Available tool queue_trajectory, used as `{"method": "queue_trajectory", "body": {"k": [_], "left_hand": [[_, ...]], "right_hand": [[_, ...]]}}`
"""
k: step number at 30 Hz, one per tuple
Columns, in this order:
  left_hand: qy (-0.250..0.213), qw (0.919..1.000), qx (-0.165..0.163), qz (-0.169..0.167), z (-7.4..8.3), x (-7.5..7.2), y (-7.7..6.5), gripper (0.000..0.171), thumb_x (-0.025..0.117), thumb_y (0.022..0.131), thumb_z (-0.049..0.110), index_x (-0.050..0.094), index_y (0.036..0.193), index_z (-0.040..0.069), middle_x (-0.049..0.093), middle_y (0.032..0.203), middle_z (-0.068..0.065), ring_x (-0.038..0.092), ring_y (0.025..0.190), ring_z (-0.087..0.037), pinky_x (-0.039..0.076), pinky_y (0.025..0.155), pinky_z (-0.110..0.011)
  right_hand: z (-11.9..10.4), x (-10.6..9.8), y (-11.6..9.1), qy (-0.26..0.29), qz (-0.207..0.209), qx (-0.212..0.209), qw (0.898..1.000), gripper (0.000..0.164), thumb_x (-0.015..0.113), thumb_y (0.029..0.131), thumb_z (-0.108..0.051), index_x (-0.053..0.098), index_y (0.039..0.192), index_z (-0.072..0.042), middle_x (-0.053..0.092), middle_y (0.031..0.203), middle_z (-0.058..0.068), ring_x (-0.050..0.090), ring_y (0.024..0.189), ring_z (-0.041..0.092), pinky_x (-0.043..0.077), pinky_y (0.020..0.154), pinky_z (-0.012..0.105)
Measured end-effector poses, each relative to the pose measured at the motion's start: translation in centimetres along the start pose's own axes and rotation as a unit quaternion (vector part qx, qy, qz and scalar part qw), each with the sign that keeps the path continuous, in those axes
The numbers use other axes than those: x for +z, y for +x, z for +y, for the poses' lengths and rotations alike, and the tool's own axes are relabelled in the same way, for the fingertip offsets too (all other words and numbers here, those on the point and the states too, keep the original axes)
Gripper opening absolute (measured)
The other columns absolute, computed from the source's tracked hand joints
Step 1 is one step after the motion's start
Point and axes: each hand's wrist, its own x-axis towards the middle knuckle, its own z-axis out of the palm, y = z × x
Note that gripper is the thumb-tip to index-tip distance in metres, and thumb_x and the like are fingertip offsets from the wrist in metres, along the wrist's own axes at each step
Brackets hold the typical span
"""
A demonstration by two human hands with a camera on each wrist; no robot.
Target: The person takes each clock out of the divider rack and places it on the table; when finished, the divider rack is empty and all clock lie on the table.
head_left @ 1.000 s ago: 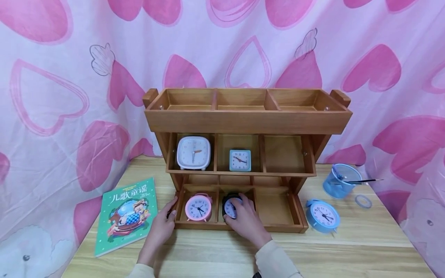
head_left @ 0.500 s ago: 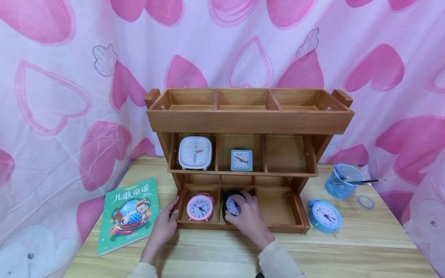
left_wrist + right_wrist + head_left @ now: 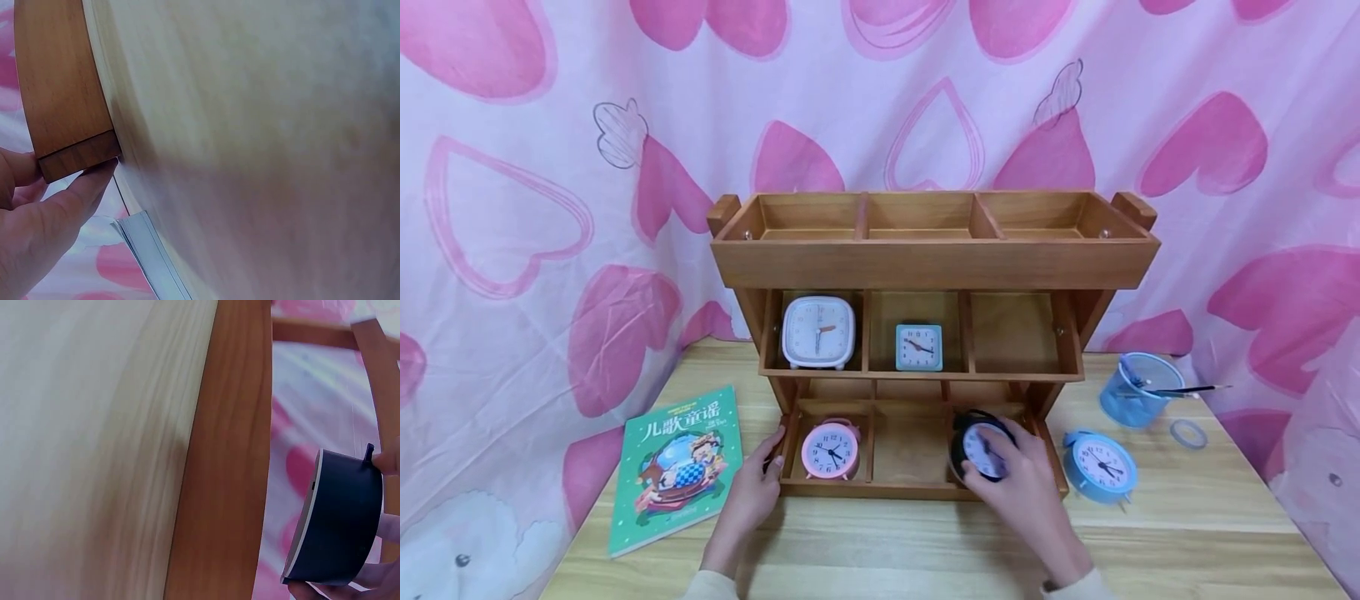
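My right hand [image 3: 1026, 492] grips a round black alarm clock [image 3: 976, 448] at the right compartment of the lowest tray of a wooden three-tier shelf [image 3: 925, 265]. In the right wrist view, the fingers hold the black clock by its body, and part of the hand is cut off. My left hand [image 3: 751, 487] pinches the lowest tray's left end, thumb and fingers on either side of the wood [image 3: 81, 156]. A pink alarm clock [image 3: 830, 450] stands in the lowest left compartment. On the middle tier are a white square clock [image 3: 818, 332] and a small teal clock [image 3: 919, 348].
A blue alarm clock [image 3: 1102, 467] stands on the wooden table [image 3: 880, 546] right of the shelf. Behind it are a blue mesh pen cup [image 3: 1133, 400] and a blue ring [image 3: 1188, 434]. Left lies a green children's book [image 3: 677, 471]. A pink heart-patterned curtain [image 3: 868, 83] surrounds the table.
My right hand has moved the black clock from the lowest tray's middle compartment rightward to the right one. The left hand stays at the tray's left end.
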Motion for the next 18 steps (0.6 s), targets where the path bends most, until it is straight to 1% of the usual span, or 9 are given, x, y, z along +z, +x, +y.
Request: {"method": "queue_trajectory", "body": {"k": [2,4,5,8,10,13,16,18], "left_hand": [[-0.004,1.0000,-0.005,-0.001,0.0,0.0,0.0,0.049,0.038,0.107,0.011,0.033,0.156,0.014,0.029,0.158,-0.023,0.026,0.144,-0.046,0.031,0.110,-0.062],[-0.007,0.9999,-0.011,-0.001,0.0,0.0,0.0,0.049,0.038,0.107,0.011,0.033,0.156,0.015,0.029,0.159,-0.023,0.026,0.145,-0.046,0.031,0.110,-0.062],[-0.008,0.9999,-0.011,0.000,0.0,0.0,0.0,0.049,0.038,0.107,0.010,0.033,0.156,0.015,0.029,0.159,-0.023,0.026,0.145,-0.046,0.031,0.110,-0.062],[-0.008,0.9999,-0.010,-0.001,0.1,0.1,0.2,0.049,0.038,0.107,0.010,0.033,0.156,0.015,0.030,0.159,-0.022,0.027,0.145,-0.045,0.032,0.110,-0.061],[-0.007,0.9999,-0.009,0.000,0.1,0.1,0.2,0.049,0.038,0.107,0.011,0.033,0.156,0.015,0.030,0.158,-0.022,0.028,0.144,-0.045,0.032,0.110,-0.061],[-0.008,0.9999,-0.011,0.000,0.2,0.2,0.2,0.049,0.039,0.107,0.011,0.033,0.156,0.015,0.030,0.159,-0.022,0.027,0.145,-0.045,0.031,0.111,-0.061],[-0.006,0.9999,-0.013,-0.002,0.1,0.2,0.1,0.050,0.039,0.107,0.011,0.033,0.156,0.015,0.030,0.159,-0.021,0.026,0.145,-0.045,0.030,0.111,-0.061],[-0.005,0.9999,-0.014,-0.002,0.1,0.1,0.1,0.050,0.039,0.107,0.011,0.033,0.156,0.015,0.031,0.159,-0.021,0.026,0.145,-0.045,0.029,0.112,-0.061]], "right_hand": [[1.3,-1.3,-0.5,-0.001,0.029,-0.006,1.000,0.044,0.084,0.067,-0.021,0.075,0.108,-0.007,0.061,0.124,0.028,0.056,0.107,0.048,0.047,0.086,0.061],[2.6,-2.8,-1.0,-0.005,0.047,0.003,0.999,0.044,0.083,0.067,-0.020,0.074,0.108,-0.007,0.060,0.122,0.029,0.055,0.107,0.051,0.045,0.085,0.064],[3.1,-3.6,-1.1,-0.007,0.052,0.016,0.998,0.044,0.083,0.068,-0.019,0.074,0.109,-0.006,0.059,0.123,0.030,0.053,0.107,0.051,0.044,0.084,0.064],[4.9,-6.1,-1.3,-0.022,0.074,0.046,0.996,0.046,0.083,0.068,-0.016,0.072,0.111,-0.005,0.058,0.123,0.030,0.052,0.106,0.050,0.042,0.079,0.061],[6.5,-7.6,-1.2,-0.032,0.095,0.060,0.993,0.046,0.082,0.067,-0.014,0.072,0.111,-0.003,0.059,0.120,0.030,0.052,0.102,0.049,0.040,0.077,0.057],[9.3,-9.5,-1.1,-0.059,0.111,0.092,0.988,0.046,0.081,0.068,-0.014,0.072,0.111,0.000,0.058,0.118,0.032,0.052,0.099,0.050,0.037,0.076,0.057],[12.3,-10.8,-1.4,-0.077,0.109,0.139,0.981,0.047,0.079,0.072,-0.016,0.070,0.113,0.003,0.054,0.118,0.036,0.050,0.102,0.054,0.037,0.083,0.061],[14.3,-11.4,-1.7,-0.088,0.106,0.157,0.978,0.047,0.079,0.073,-0.015,0.069,0.114,0.007,0.053,0.117,0.038,0.048,0.104,0.055,0.036,0.087,0.062]]}}
